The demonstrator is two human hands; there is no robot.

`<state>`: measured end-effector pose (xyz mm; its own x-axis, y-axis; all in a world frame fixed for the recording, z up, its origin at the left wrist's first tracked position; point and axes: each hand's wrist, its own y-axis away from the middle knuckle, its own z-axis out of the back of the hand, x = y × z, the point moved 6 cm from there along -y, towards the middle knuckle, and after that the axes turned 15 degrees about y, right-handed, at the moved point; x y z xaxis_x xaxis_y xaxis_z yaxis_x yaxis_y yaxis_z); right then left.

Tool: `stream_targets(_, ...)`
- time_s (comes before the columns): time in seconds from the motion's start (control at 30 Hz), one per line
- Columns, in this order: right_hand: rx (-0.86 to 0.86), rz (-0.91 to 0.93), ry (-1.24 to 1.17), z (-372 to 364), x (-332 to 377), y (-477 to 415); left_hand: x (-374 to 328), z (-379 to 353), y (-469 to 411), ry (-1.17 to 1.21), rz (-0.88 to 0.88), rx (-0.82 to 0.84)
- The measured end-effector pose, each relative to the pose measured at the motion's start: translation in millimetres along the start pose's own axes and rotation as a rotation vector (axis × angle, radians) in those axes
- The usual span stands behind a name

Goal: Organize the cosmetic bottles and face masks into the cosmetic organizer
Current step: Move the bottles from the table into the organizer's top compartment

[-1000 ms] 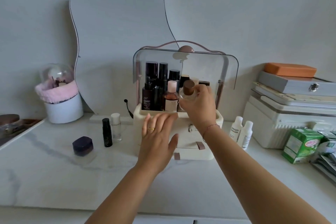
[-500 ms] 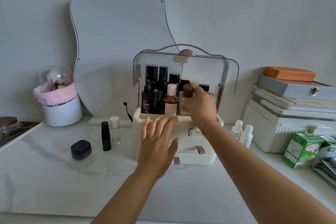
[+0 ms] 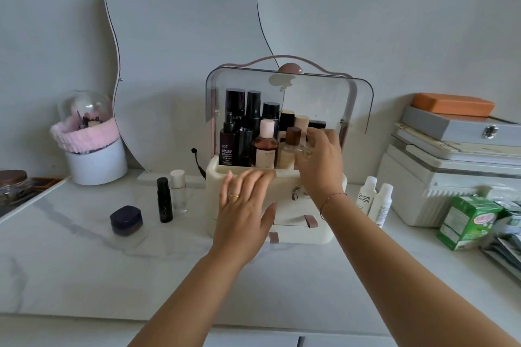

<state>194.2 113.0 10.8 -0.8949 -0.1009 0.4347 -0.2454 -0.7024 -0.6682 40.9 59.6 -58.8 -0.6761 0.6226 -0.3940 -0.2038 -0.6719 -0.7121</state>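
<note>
I read the step in hand as seating the clear bottle with the brown cap [image 3: 291,146] into the front row of the cosmetic organizer [image 3: 277,197], just beside the pink-capped bottle [image 3: 265,146]. To do it well I would lower it straight down, keep it upright, let its base settle on the tray floor before letting go, and avoid knocking the dark bottles [image 3: 239,127] packed at the back left, which stand close together. The raised clear lid [image 3: 290,96] leaves room above.

My right hand [image 3: 321,160] is loosely curled, fingers on the bottle's glass shoulder at its right side; whether the grip is firm or already easing off I cannot tell. My left hand [image 3: 245,205] is spread flat and holds nothing, fingertips at the organizer's front rim, apparently steadying it.

On the countertop [image 3: 84,262] left of the organizer wait a black spray bottle [image 3: 164,200], a white-capped vial [image 3: 178,190] and a dark jar [image 3: 126,220]; two white bottles [image 3: 375,200] stand at its right.
</note>
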Motion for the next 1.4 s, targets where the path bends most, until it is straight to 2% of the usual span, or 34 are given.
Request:
stream_targets(0.07,-0.079,-0.016,0.020,9.0,-10.8,2.0,0.9,-0.9,-0.2,0.001,0.000,-0.002)
stream_targets(0.3,-0.009,-0.053,-0.029,11.5,-29.2,10.2,3.0,-3.2,0.1,-0.004,-0.003,-0.013)
stream_targets(0.47,-0.098,-0.076,-0.128,17.8,-39.6,43.0,2.8,-3.4,0.3,-0.011,-0.011,-0.023)
stream_targets(0.57,-0.162,0.072,0.012,16.7,-36.7,74.1,0.2,-4.1,0.3,-0.019,-0.015,-0.017)
stream_targets(0.67,-0.137,0.261,0.175,5.2,-22.7,96.0,-1.5,-3.9,0.8,-0.031,-0.006,0.000)
stream_targets(0.83,-0.082,0.355,0.207,0.6,-12.9,101.2,-4.3,5.6,3.4,0.046,-0.035,-0.002)
stream_targets(0.9,-0.070,0.388,0.227,1.1,-15.3,101.2,4.0,23.9,12.6,0.117,-0.028,-0.127)
stream_targets(0.97,-0.067,0.404,0.238,1.2,-16.0,100.8,25.1,54.0,29.3,0.137,0.027,-0.379)
stream_targets(1.03,-0.085,0.391,0.225,0.5,-14.3,100.4,61.3,84.1,50.0,0.143,0.167,-0.602)
stream_targets(1.1,-0.116,0.362,0.201,-1.0,-11.1,100.6,98.9,105.8,63.7,0.176,0.361,-0.685)
stream_targets(1.17,-0.150,0.330,0.181,-2.4,-8.4,101.0,128.5,113.4,64.4,0.219,0.510,-0.616)
stream_targets(1.3,-0.180,0.280,0.156,-4.6,-4.6,100.8,154.8,102.7,41.2,0.292,0.585,-0.325)
stream_targets(1.4,-0.193,0.286,0.158,-4.4,-5.9,100.4,163.3,90.8,26.8,0.338,0.685,-0.210)
